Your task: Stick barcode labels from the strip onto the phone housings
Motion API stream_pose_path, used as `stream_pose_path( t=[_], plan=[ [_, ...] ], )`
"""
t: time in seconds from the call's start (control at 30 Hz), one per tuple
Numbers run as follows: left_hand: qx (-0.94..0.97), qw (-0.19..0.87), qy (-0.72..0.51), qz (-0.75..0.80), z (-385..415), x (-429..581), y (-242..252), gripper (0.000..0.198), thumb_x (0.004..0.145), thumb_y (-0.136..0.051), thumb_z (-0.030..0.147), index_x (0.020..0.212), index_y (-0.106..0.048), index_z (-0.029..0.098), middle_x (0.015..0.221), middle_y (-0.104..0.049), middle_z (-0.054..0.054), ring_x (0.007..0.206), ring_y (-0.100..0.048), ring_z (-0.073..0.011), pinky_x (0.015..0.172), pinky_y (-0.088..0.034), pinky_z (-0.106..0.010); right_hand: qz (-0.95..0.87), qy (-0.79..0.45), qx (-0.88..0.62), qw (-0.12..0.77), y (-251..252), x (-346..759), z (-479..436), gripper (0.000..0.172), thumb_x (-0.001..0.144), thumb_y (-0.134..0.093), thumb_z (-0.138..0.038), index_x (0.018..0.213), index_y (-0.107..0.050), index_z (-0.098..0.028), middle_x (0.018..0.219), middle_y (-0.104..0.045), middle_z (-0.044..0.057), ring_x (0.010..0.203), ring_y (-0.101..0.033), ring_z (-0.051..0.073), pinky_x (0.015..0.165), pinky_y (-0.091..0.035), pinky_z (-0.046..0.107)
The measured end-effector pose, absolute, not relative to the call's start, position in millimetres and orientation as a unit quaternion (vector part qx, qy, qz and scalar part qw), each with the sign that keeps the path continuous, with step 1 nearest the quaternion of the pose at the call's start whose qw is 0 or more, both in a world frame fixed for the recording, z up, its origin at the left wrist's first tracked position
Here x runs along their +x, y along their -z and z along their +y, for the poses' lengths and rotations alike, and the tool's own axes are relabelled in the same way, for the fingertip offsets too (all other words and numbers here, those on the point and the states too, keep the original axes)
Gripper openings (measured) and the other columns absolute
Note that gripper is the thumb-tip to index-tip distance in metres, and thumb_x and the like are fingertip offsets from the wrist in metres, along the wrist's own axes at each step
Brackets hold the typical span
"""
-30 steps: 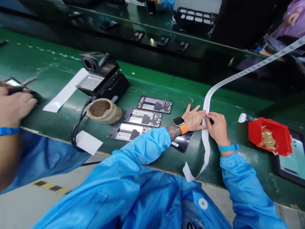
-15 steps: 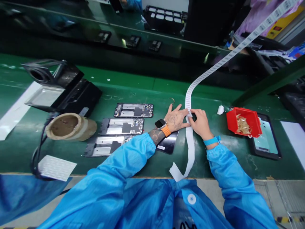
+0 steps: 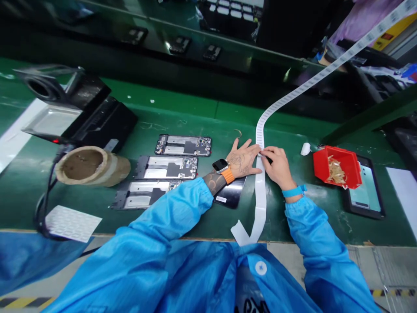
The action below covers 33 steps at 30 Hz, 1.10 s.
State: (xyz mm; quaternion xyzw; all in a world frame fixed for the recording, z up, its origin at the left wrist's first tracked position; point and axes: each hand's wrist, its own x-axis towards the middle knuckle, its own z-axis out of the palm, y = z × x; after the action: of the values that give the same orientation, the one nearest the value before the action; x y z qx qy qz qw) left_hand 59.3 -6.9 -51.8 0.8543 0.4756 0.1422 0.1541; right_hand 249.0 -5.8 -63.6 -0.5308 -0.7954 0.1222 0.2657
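A long white strip of printed labels runs down the green bench between my hands, its bare end folded over near the front edge. My left hand lies flat with spread fingers, its fingertips touching the strip. From the other side, the thumb and index finger of my right hand pinch a label at the strip; the label is mostly hidden by the fingers. Under my left wrist lies a dark glossy phone panel with a small white sticker. Three opened phone bodies are lined up to its left, the nearest partly behind my sleeve.
A red bin of rubber bands overlaps a dark tray at right. On the left stand a cardboard tube and a black device, with a printed sheet in front. Behind runs a dark conveyor carrying phone parts.
The view has shifted slightly. My right fingers stay pinched at the same spot on the strip, and my left hand remains flat beside them.
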Motion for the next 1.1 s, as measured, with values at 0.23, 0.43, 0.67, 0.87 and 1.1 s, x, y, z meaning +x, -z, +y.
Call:
stream_pose_path(
  t=[0.23,0.43,0.67,0.87,1.1],
  plan=[
    [0.866,0.156,-0.102,0.465,-7,58,48,0.085,0.084,-0.069,0.06,0.153,-0.043,0.018,0.163,-0.038,-0.014,0.154,-0.026,-0.0377,0.122,-0.01,-0.069,-0.803,-0.12,-0.526,0.253,63,249,-9,0.029,0.089,-0.059,-0.024,0.112,-0.076,-0.024,0.12,-0.069,0.011,0.113,-0.056,0.033,0.099,-0.048,0.055],
    [0.868,0.154,-0.098,0.462,-6,58,47,0.085,0.083,-0.07,0.06,0.152,-0.044,0.016,0.163,-0.037,-0.013,0.154,-0.024,-0.037,0.122,-0.009,-0.07,-0.792,-0.097,-0.539,0.27,63,246,-6,0.023,0.092,-0.056,-0.024,0.1,-0.077,-0.022,0.113,-0.072,0.01,0.108,-0.058,0.032,0.096,-0.049,0.051],
    [0.867,0.159,-0.106,0.46,-6,58,47,0.084,0.083,-0.071,0.059,0.153,-0.044,0.02,0.164,-0.036,-0.013,0.154,-0.024,-0.0388,0.121,-0.009,-0.071,-0.803,-0.105,-0.534,0.242,60,245,-7,0.019,0.088,-0.066,-0.03,0.104,-0.072,-0.023,0.119,-0.068,0.01,0.11,-0.056,0.032,0.096,-0.046,0.051],
    [0.862,0.161,-0.094,0.471,-5,58,45,0.074,0.087,-0.07,0.052,0.15,-0.047,0.02,0.161,-0.04,-0.011,0.153,-0.027,-0.0365,0.122,-0.012,-0.069,-0.797,-0.098,-0.547,0.237,60,242,-5,0.017,0.093,-0.059,-0.031,0.099,-0.073,-0.024,0.113,-0.069,0.01,0.105,-0.056,0.031,0.095,-0.044,0.049],
    [0.865,0.166,-0.083,0.466,-4,58,47,0.08,0.086,-0.069,0.055,0.153,-0.043,0.02,0.163,-0.038,-0.012,0.154,-0.025,-0.0365,0.122,-0.01,-0.069,-0.772,-0.127,-0.565,0.263,59,238,-2,0.014,0.087,-0.062,-0.026,0.092,-0.074,-0.022,0.11,-0.07,0.009,0.104,-0.058,0.029,0.094,-0.043,0.046]
  ],
)
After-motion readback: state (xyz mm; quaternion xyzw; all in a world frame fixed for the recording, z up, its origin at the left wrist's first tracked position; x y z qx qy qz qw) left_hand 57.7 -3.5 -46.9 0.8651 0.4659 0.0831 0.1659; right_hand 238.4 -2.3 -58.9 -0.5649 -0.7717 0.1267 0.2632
